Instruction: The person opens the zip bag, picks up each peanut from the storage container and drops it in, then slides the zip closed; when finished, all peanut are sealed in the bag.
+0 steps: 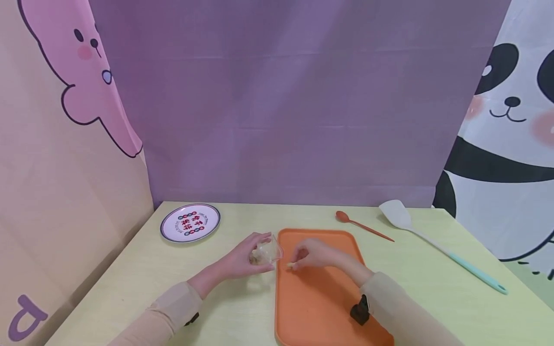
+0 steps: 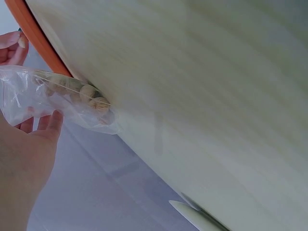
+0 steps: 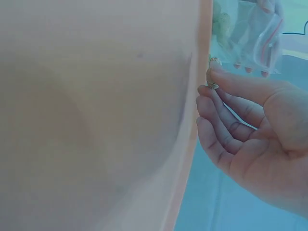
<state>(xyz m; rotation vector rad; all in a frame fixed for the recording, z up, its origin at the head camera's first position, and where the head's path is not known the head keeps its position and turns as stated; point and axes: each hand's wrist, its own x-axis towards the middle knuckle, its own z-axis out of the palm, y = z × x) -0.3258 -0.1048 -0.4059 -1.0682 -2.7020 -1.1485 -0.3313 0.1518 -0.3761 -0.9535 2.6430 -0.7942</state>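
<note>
My left hand point(image 1: 244, 258) holds a clear plastic zip bag point(image 2: 29, 96) just left of the orange tray point(image 1: 329, 307). Several tan, wrinkled, peanut-like pieces point(image 2: 99, 104) lie together at the bag's closed end. The bag's open side faces the tray. Over the tray's left edge, my right hand point(image 1: 313, 253) pinches one small tan peanut-like piece point(image 3: 211, 74) between thumb and index finger. Its other fingers are bent beside it. In the right wrist view the bag shows behind that hand, with left fingertips around it.
A white plate point(image 1: 186, 233) with red and blue print lies at the back left of the pale table point(image 1: 233, 317). Behind the tray, to the right, rests a red-brown spoon point(image 1: 344, 217). A white spatula point(image 1: 398, 215) with a turquoise handle slants along the right side.
</note>
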